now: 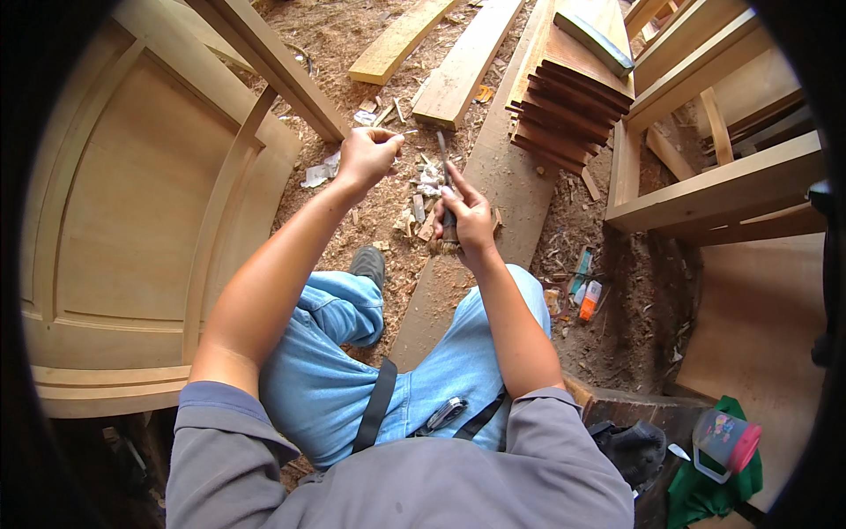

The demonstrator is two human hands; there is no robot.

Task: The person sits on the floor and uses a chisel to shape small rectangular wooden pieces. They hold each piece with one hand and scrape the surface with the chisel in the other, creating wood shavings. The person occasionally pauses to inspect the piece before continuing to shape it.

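Note:
My right hand (pixel 467 216) is wrapped round a chisel (pixel 444 159), its narrow metal blade pointing away from me. The butt of its dark handle looks worn and frayed below my fingers. My left hand (pixel 368 160) is closed in a pinch, left of the blade. A small pale sliver (pixel 410 132) sticks out from its fingertips toward the blade, with a gap between them. Its exact kind is too small to make out. Both hands are held above the ground in front of my knees.
Wood shavings and scraps cover the ground. Two boards (pixel 467 66) lie ahead, and a long plank (pixel 502 167) runs between my legs. Dark wooden slats (pixel 568 115) are stacked at right. A panelled door (pixel 132 212) stands left, a wooden frame (pixel 723 181) right. A pink-lidded jug (pixel 727 441) sits lower right.

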